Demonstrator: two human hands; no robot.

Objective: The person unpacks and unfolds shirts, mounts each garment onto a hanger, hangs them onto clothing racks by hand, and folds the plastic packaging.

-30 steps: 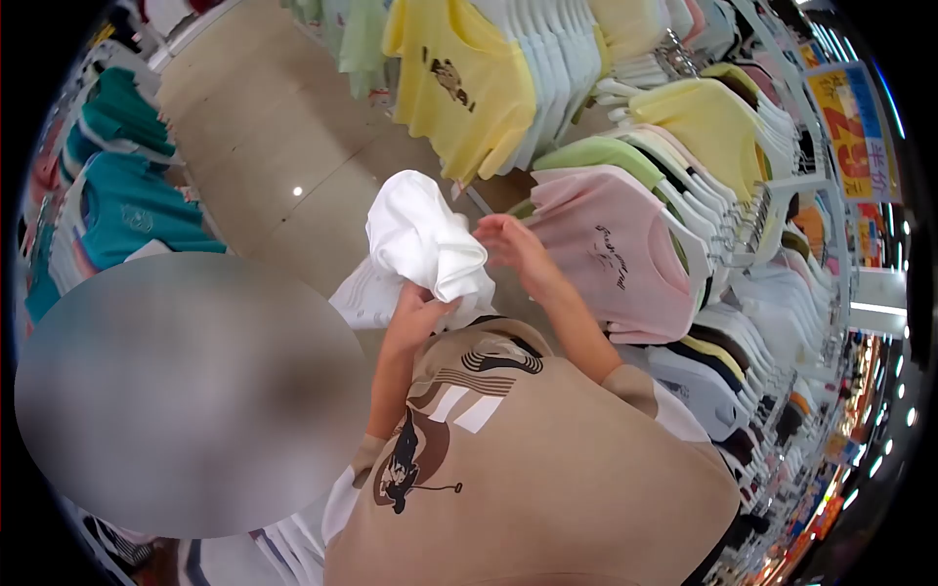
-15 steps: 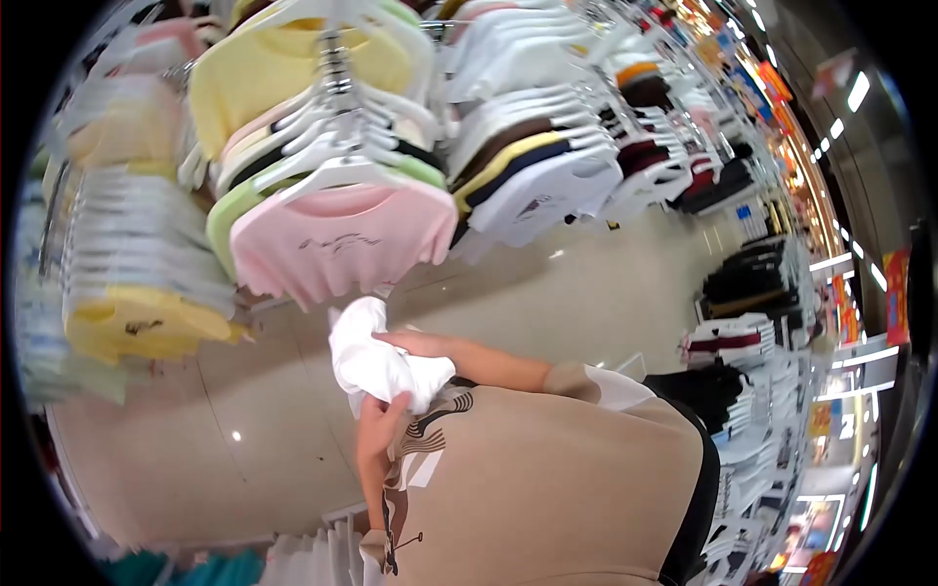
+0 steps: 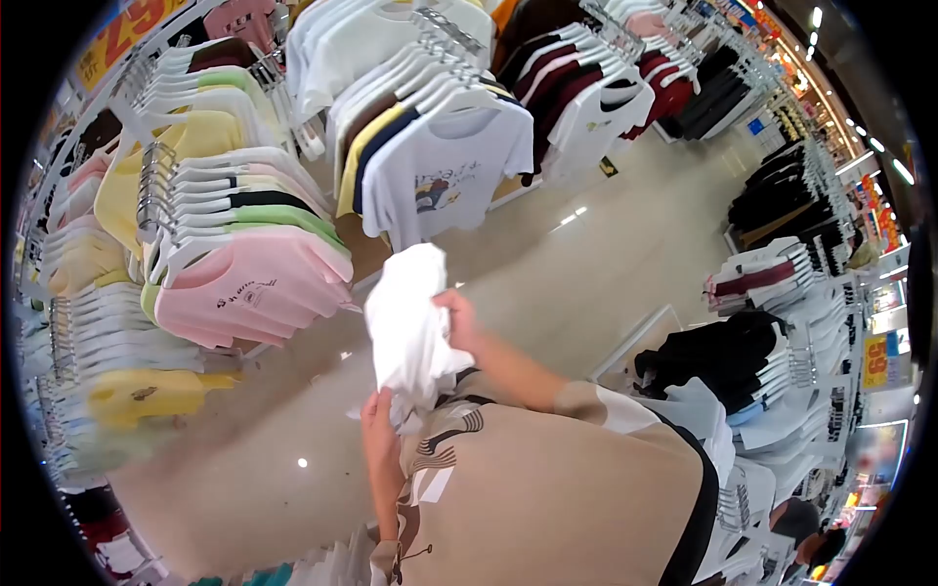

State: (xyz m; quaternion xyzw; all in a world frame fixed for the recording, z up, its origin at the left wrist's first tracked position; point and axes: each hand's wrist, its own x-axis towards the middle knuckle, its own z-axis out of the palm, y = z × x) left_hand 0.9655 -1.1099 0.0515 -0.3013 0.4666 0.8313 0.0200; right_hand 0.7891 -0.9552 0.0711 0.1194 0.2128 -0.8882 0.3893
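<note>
Left hand (image 3: 379,418) and right hand (image 3: 461,320) still hold white cloth (image 3: 405,317), handling seemingly unfinished; the pink shirt (image 3: 256,291) now hangs left of them.

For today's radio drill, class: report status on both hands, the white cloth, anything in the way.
Left hand pinching white cloth low. Right hand at its side, grip unclear. Nothing visibly blocking either hand.

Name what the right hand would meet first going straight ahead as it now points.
The bunched white cloth, directly ahead of the right hand; they seem to touch, though blur hides the exact contact.
</note>
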